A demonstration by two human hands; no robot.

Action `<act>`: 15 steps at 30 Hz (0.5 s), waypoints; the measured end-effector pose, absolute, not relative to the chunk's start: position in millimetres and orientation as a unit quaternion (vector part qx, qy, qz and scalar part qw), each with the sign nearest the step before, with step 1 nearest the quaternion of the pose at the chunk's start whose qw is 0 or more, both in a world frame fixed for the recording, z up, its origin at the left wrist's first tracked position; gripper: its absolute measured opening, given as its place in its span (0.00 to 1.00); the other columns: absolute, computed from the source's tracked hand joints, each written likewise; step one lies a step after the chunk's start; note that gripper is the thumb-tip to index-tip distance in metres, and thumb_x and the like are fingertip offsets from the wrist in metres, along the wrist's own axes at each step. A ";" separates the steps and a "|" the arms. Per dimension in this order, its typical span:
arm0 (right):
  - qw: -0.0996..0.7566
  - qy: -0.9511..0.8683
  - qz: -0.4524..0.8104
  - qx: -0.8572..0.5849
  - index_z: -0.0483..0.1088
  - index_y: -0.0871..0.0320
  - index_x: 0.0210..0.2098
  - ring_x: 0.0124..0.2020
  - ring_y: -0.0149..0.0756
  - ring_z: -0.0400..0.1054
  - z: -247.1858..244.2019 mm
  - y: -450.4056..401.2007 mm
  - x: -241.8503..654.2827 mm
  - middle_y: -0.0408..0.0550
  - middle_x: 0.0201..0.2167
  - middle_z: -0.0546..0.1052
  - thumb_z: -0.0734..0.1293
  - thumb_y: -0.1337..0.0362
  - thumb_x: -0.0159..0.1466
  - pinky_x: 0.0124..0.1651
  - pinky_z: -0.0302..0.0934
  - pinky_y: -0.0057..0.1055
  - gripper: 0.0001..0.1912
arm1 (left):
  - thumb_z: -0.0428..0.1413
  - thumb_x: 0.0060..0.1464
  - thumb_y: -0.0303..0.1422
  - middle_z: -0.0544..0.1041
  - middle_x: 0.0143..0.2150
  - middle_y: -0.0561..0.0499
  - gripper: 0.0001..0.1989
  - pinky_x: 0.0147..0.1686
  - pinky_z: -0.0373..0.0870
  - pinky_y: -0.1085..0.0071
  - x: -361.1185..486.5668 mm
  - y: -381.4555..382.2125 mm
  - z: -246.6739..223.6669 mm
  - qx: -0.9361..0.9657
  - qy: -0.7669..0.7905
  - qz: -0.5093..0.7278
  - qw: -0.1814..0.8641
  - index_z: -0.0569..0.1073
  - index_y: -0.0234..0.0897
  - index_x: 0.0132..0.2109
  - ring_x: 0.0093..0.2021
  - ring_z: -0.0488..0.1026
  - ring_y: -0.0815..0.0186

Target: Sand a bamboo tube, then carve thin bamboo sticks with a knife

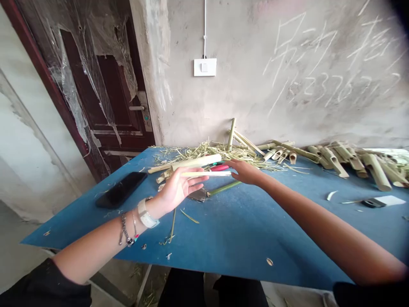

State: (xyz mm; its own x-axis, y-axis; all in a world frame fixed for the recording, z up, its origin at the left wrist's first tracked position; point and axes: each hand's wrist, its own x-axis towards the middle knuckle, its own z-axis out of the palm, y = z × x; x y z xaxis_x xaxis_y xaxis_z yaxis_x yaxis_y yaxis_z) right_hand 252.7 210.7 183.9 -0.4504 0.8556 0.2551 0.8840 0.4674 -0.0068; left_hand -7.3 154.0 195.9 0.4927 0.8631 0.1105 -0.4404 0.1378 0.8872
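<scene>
- Head view: a pale bamboo strip [204, 174] lies above the blue surface [255, 243], between the hands.
- The left hand [179, 189] is spread loosely, with the strip's near end at it; whether it grips, I cannot tell.
- The right hand [246, 172] is open and narrow, just at the strip's far end.
- Beyond the strip: a bamboo tube [191, 162], a red handle [220, 167] and shavings [207, 152].
- Below the strip: a green sliver [223, 187].
- Left of the strip: a phone [121, 189].
- Right of the strip: cut bamboo pieces [338, 160].
- Even support at both ends should keep so thin a strip from flexing or splitting.
</scene>
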 end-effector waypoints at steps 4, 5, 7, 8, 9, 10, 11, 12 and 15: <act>0.096 -0.855 -0.065 -0.505 0.67 0.57 0.46 0.46 0.41 0.65 171.3 254.9 227.0 0.52 0.45 0.71 0.61 0.66 0.60 0.44 0.57 0.33 0.14 | 0.45 0.59 0.36 0.75 0.47 0.41 0.17 0.39 0.73 0.73 3.7 164.7 193.6 0.450 0.221 0.462 0.731 0.75 0.31 0.43 0.46 0.73 0.60; 0.094 -0.857 -0.062 -0.502 0.69 0.57 0.43 0.45 0.41 0.65 166.3 261.5 221.6 0.52 0.43 0.71 0.61 0.65 0.61 0.45 0.57 0.34 0.11 | 0.46 0.58 0.35 0.75 0.47 0.41 0.16 0.39 0.72 0.73 4.4 166.7 193.0 0.447 0.232 0.459 0.732 0.75 0.31 0.43 0.46 0.73 0.60; 0.099 -0.858 -0.054 -0.502 0.70 0.59 0.37 0.45 0.43 0.64 157.8 270.2 214.7 0.54 0.40 0.72 0.61 0.64 0.62 0.46 0.56 0.38 0.09 | 0.46 0.57 0.33 0.76 0.46 0.40 0.15 0.39 0.72 0.74 3.3 171.1 192.2 0.444 0.257 0.451 0.731 0.75 0.30 0.41 0.46 0.73 0.61; 0.105 -0.857 -0.047 -0.502 0.70 0.60 0.35 0.45 0.44 0.64 155.3 272.9 213.7 0.54 0.39 0.72 0.61 0.64 0.61 0.46 0.55 0.39 0.08 | 0.47 0.57 0.33 0.76 0.45 0.40 0.15 0.38 0.72 0.74 1.9 173.7 192.2 0.445 0.266 0.448 0.729 0.76 0.29 0.40 0.46 0.73 0.61; 0.115 -0.855 -0.039 -0.504 0.70 0.60 0.34 0.44 0.44 0.64 154.2 274.7 214.6 0.55 0.38 0.72 0.62 0.65 0.60 0.46 0.55 0.39 0.07 | 0.47 0.57 0.34 0.76 0.45 0.39 0.15 0.38 0.72 0.73 0.1 176.8 192.6 0.445 0.273 0.448 0.725 0.76 0.29 0.40 0.45 0.73 0.60; 0.127 -0.853 -0.027 -0.506 0.69 0.60 0.33 0.43 0.43 0.64 154.6 275.8 217.1 0.54 0.37 0.72 0.62 0.65 0.60 0.46 0.55 0.37 0.06 | 0.48 0.57 0.35 0.76 0.43 0.39 0.15 0.37 0.73 0.73 -1.5 180.2 193.5 0.444 0.278 0.455 0.720 0.76 0.29 0.39 0.44 0.74 0.60; 0.142 -0.849 -0.014 -0.509 0.68 0.60 0.33 0.41 0.41 0.65 156.7 276.5 221.3 0.54 0.36 0.72 0.62 0.65 0.60 0.44 0.56 0.36 0.05 | 0.48 0.57 0.35 0.77 0.42 0.39 0.15 0.34 0.73 0.73 -2.8 184.1 195.1 0.441 0.283 0.467 0.712 0.76 0.30 0.39 0.41 0.74 0.62; 0.161 -0.842 0.001 -0.514 0.67 0.60 0.33 0.39 0.39 0.66 160.5 276.6 226.7 0.53 0.35 0.72 0.62 0.64 0.60 0.42 0.57 0.34 0.05 | 0.49 0.57 0.36 0.77 0.41 0.40 0.15 0.31 0.72 0.74 -3.5 188.3 197.4 0.438 0.288 0.484 0.701 0.76 0.30 0.39 0.36 0.75 0.64; 0.235 -0.810 0.039 -0.536 0.63 0.60 0.36 0.32 0.35 0.65 182.1 272.4 246.7 0.50 0.31 0.72 0.56 0.63 0.63 0.36 0.59 0.31 0.07 | 0.52 0.56 0.37 0.76 0.36 0.44 0.14 0.20 0.66 0.79 0.5 202.4 208.9 0.435 0.295 0.547 0.652 0.75 0.30 0.35 0.23 0.68 0.76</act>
